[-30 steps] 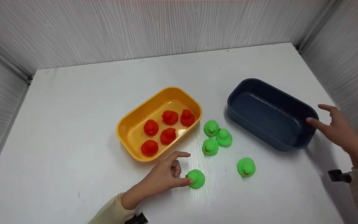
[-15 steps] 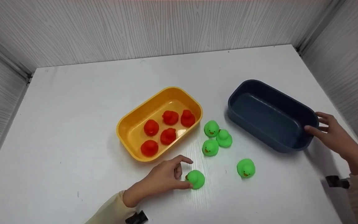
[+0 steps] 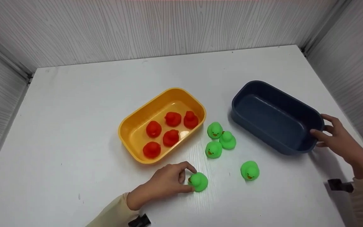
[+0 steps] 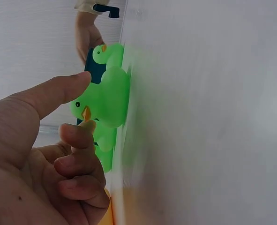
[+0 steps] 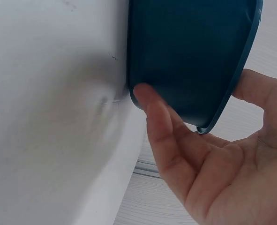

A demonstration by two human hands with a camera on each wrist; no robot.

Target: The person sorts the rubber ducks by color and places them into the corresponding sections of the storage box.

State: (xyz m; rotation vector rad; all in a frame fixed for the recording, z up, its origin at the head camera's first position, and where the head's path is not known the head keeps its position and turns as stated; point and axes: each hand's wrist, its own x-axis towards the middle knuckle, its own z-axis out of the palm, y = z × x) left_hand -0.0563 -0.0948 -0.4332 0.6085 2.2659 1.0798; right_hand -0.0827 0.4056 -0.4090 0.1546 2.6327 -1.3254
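My left hand [image 3: 168,182] curls its thumb and index finger about a green rubber duck [image 3: 199,182], one at either side of it; the duck stands on the table. In the left wrist view the thumb tip overlaps this duck [image 4: 105,101], and the other fingers are curled in below its beak. My right hand [image 3: 340,138] grips the right end of a dark blue bin [image 3: 263,135]. Its thumb lies over the rim on the inside, and its fingers bear on the outer wall, as the right wrist view of the bin [image 5: 185,56] also shows.
Left of centre stands a yellow bin [image 3: 134,118] with several red rubber ducks [image 3: 153,129] inside. Between the bins sit three green ducks [image 3: 214,149] close together. Another green duck [image 3: 250,171] stands alone, nearer the front. White wood-grain walls [image 3: 169,28] enclose the table [image 3: 74,110].
My left index finger has come down to the green duck, narrowing the gap to the thumb. My right hand has closed its fingers round the blue bin's end. The ducks have stayed put.
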